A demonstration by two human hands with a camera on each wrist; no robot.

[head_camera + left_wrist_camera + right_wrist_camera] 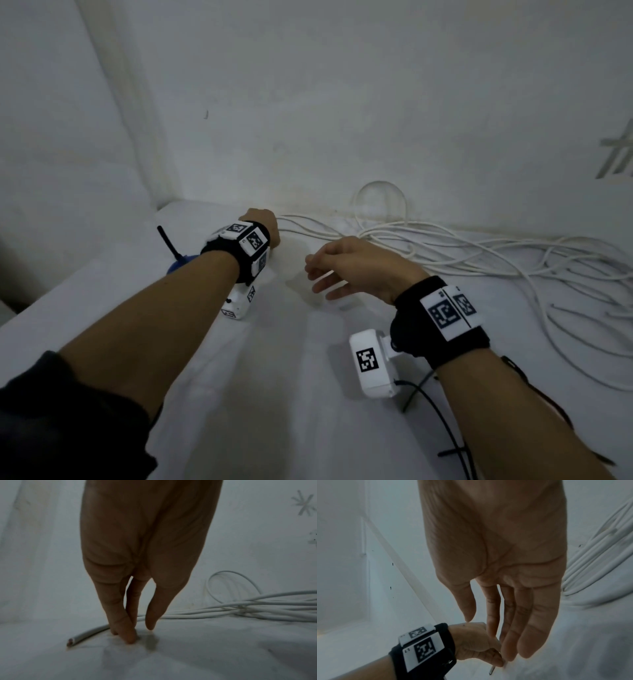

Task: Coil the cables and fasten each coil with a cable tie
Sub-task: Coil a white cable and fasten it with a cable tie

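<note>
White cloth covered the bench (274, 394), which stood against pale walls. Along its far edge lay the white cable (479, 253), sprawled in loose tangled loops reaching out to the right. The left hand (262, 224) was down on the cloth near the far left corner, its fingertips (126, 635) closed as a grip on the cable close to its cut end (71, 641), which stuck out just past them and lay on the cloth. The right hand (356, 267) hovered above the bench just beside the left, palm down, fingers (527, 628) straight and slightly spread, holding nothing and touching no cable.
</note>
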